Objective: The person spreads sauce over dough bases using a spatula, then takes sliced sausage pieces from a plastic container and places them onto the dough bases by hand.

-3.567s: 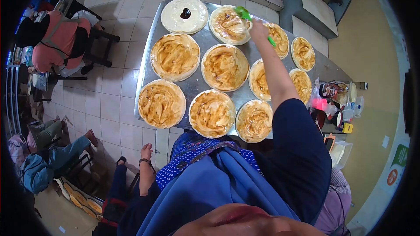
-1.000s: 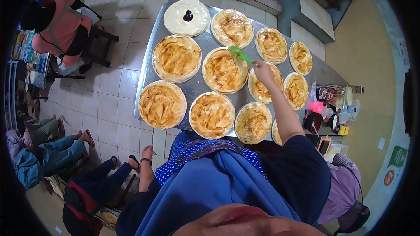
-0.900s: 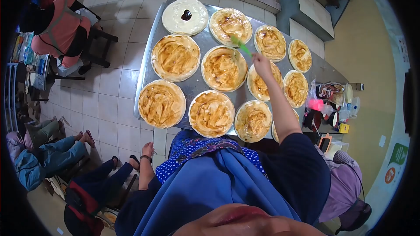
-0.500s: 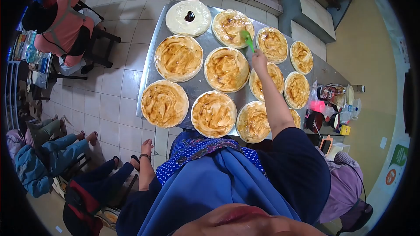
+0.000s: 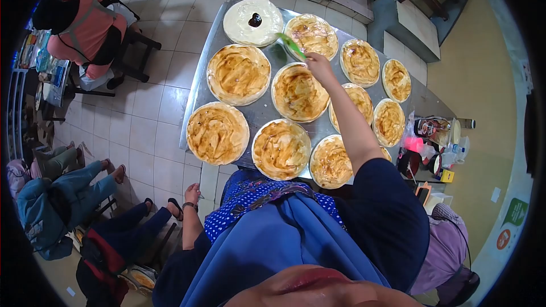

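Observation:
My right hand (image 5: 319,66) grips a green brush (image 5: 291,44) by its handle, its head near the right edge of a pale round (image 5: 239,23) with a dark sauce blob (image 5: 255,20) in its middle. Brown-streaked rounds, such as one at the table's left (image 5: 239,75) and one below my hand (image 5: 300,94), lie in rows on the metal table (image 5: 257,115). My forearm passes over part of the right-hand rounds. My left hand (image 5: 193,194), a band at its wrist, hangs beside the table's front with fingers curled; whether it holds something is too small to tell.
Bottles, a pink item (image 5: 413,144) and a yellow box (image 5: 447,176) crowd the table's right end. A person in pink (image 5: 91,28) sits at the left, more people (image 5: 62,207) at lower left, another (image 5: 443,250) at lower right. Grey steps (image 5: 409,28) stand behind the table.
The green brush in my right hand has moved from the streaked round at the back leftward towards the pale round. Earlier it was over other streaked rounds. My left hand stays low beside the table.

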